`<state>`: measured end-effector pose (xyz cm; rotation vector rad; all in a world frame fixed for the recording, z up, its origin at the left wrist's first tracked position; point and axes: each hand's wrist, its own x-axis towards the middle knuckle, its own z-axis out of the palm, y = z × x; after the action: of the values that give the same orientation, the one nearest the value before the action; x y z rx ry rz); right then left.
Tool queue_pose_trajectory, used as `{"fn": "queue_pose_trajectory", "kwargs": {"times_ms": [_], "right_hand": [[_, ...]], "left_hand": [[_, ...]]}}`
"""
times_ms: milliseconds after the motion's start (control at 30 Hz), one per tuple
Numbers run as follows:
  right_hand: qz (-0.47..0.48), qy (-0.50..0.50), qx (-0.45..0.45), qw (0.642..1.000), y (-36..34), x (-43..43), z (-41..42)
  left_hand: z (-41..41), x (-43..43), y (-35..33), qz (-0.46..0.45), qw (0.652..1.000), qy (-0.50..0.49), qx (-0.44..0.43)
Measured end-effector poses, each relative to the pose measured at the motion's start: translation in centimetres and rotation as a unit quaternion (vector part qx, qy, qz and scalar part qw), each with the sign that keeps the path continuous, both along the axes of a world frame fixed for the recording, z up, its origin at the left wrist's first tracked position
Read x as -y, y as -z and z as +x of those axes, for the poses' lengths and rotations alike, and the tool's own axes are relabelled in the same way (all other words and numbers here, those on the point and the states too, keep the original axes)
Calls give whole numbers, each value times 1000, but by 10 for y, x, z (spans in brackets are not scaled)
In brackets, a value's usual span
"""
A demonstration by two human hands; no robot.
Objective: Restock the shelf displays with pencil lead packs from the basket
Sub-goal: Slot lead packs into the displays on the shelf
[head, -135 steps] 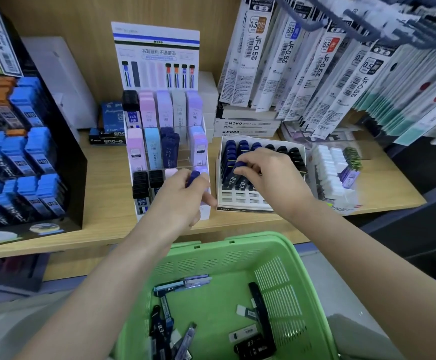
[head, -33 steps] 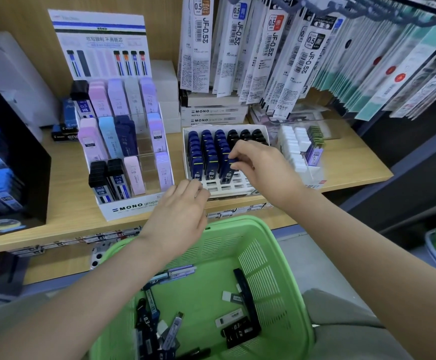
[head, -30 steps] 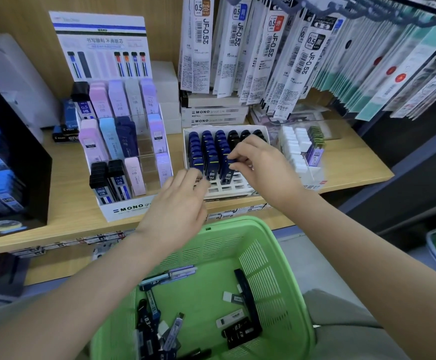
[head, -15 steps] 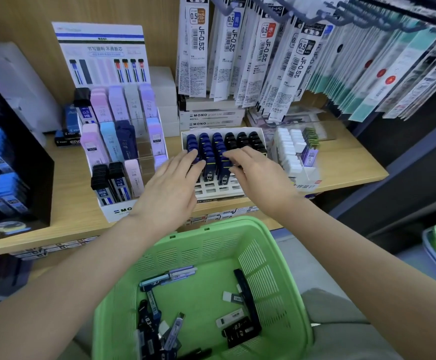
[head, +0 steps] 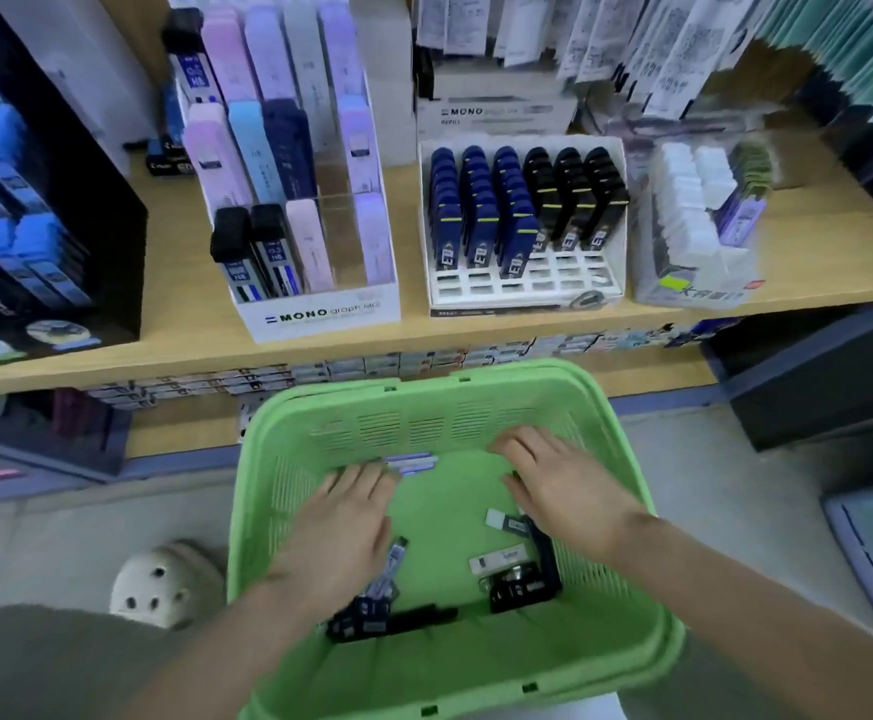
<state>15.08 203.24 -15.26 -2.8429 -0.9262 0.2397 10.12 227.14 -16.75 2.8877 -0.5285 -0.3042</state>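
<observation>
Forearms enter from the bottom edge, both reaching down into the green basket [head: 424, 407]. Your left hand [head: 346, 527] is palm down, fingers spread and loose, gripping nothing, with the tips just beside a purple pack [head: 412, 462]. Your right hand [head: 561, 491] is also palm down, fingers extended and released. Pencil lead packs [head: 522, 589] lie loose on the basket floor under and between your hands. Further back on the wooden shelf [head: 190, 288], a white slotted tray [head: 527, 288] holds blue and black packs upright. A MONO display [head: 320, 314] stands to its left.
</observation>
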Motion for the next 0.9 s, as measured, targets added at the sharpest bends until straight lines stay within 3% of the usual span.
{"fn": "queue_pose_trajectory", "kwargs": {"times_ms": [100, 233, 367, 600, 900], "right_hand": [[-12, 2, -123, 992, 39, -7, -4], [-11, 40, -239, 970, 96, -13, -4], [0, 139, -315, 939, 137, 6, 7], [-48, 142, -330, 932, 185, 17, 3], [-128, 65, -299, 943, 202, 16, 7]], "left_hand": [[-11, 0, 40, -3, 990, -54, -130], [-15, 5, 89, -54, 963, -110, -240], [-16, 10, 132, -104, 933, -143, -313], [-19, 17, 173, -140, 926, -186, -297], [-19, 32, 192, -40, 945, -130, -298]]}}
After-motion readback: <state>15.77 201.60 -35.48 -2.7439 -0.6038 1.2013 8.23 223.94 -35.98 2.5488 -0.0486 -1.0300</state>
